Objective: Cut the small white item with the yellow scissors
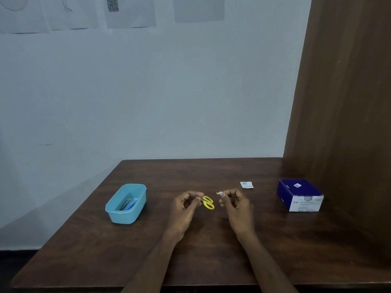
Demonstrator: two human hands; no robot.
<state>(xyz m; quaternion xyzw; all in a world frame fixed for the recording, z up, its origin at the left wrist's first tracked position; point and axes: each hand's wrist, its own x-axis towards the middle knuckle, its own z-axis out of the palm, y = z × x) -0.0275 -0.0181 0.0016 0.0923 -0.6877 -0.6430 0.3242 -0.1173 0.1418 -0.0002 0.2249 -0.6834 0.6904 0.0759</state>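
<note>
My left hand (186,205) pinches small scissors with yellow handles (208,202) by the metal blades, the handles pointing right. My right hand (236,203) pinches a small white wad (220,193) between thumb and fingertip, a short gap from the scissors. Both hands hover over the middle of the dark wooden table (211,250).
A light blue plastic tub (112,208) with dark tools and a blue item inside stands to the left. A small torn white sachet (246,184) lies behind my right hand. A blue and white box (300,194) sits at the right by a wooden panel (347,102).
</note>
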